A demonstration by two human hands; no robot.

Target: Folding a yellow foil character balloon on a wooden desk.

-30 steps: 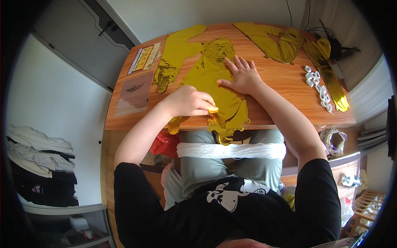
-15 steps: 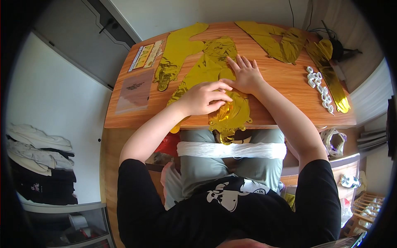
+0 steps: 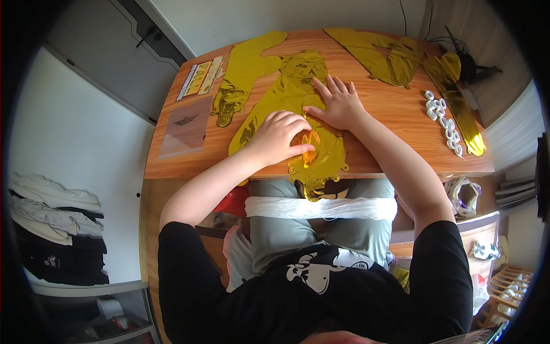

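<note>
A flat gold foil balloon lies lengthwise before me on the wooden table, its tabbed end hanging over the front edge. My left hand is curled on the near part, fingers and thumb around a raised shiny fold; the fingertips are partly hidden. My right hand rests flat just right of it, fingers spread on the foil's edge and the wood, its thumb reaching toward the left hand.
More flat gold foil balloons lie on the table, including one at the back right. Small white rolls cluster at the right. A clear plastic bag and a printed card are at the left. White strands stretch across my lap.
My left hand has shifted slightly and its fingers, spread loosely before, have curled in around a fold of the foil. My right hand stays nearly in place.
</note>
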